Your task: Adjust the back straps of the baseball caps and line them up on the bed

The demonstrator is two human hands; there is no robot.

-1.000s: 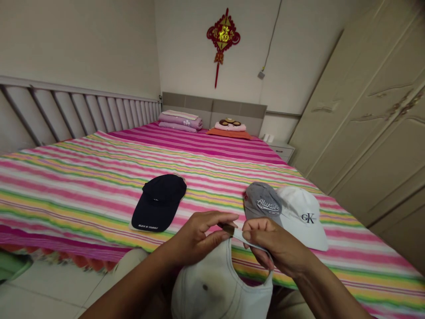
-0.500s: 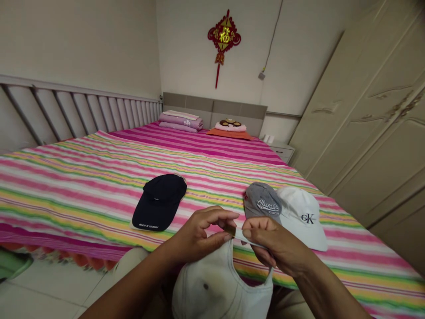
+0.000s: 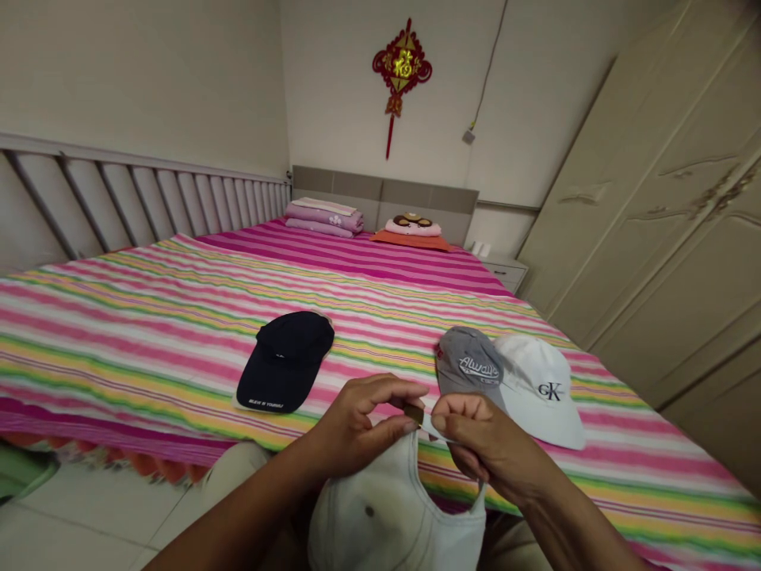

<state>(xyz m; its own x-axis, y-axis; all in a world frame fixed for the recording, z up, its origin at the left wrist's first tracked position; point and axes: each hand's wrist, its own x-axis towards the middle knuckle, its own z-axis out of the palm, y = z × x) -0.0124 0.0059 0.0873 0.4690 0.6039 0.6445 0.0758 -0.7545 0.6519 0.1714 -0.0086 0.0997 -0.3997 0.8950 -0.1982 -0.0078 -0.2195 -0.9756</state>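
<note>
A pale cap [image 3: 380,511] hangs at the bottom centre, its back opening towards the bed. My left hand [image 3: 369,416] pinches the brass-coloured buckle [image 3: 414,413] at the cap's back between thumb and fingers. Just right of it, my right hand [image 3: 476,432] is closed on the cap's white strap [image 3: 437,429], near the buckle. On the bed a black cap [image 3: 286,361] lies to the left. Beyond my right hand rest a grey cap [image 3: 469,361] and a white cap [image 3: 544,388] with "CK" lettering, side by side and touching.
The bed has a striped cover [image 3: 178,317]. Folded purple bedding [image 3: 324,218] and a pink and orange stack [image 3: 413,234] lie near the headboard [image 3: 416,202]. A metal rail [image 3: 178,190] runs along the left, a wardrobe [image 3: 654,198] stands right.
My right hand has shifted slightly left, towards the buckle, with the strap in its grip. My left hand has barely moved. The caps on the bed lie as before.
</note>
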